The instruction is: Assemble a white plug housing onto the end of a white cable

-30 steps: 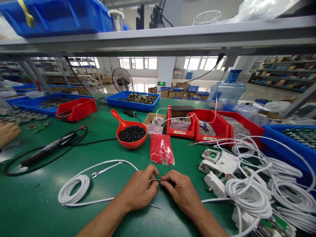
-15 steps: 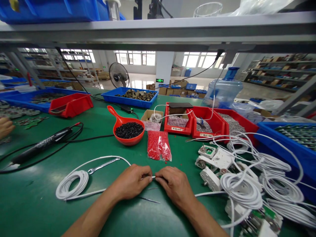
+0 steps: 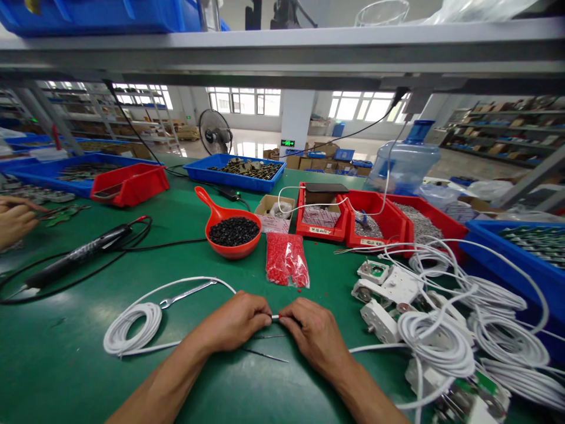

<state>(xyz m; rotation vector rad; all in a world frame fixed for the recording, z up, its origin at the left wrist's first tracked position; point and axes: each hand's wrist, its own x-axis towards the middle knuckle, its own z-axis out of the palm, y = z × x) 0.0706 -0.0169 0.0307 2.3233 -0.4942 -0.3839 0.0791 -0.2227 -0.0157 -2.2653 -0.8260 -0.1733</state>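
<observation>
Left hand (image 3: 236,322) and right hand (image 3: 314,335), fingers pinching the bared end of a thin white cable (image 3: 274,317) between them just above the green counter (image 3: 66,353), apparently steadying it for fine work.

A red piece (image 3: 269,317) now shows between the pinching hands.

Colours on the bench
Green tabletop (image 3: 79,359); white cable coil (image 3: 132,330); red scoop (image 3: 229,227) of black beads (image 3: 233,231); red pellets bag (image 3: 286,266); blue trays (image 3: 233,172); red bins (image 3: 130,184).
</observation>
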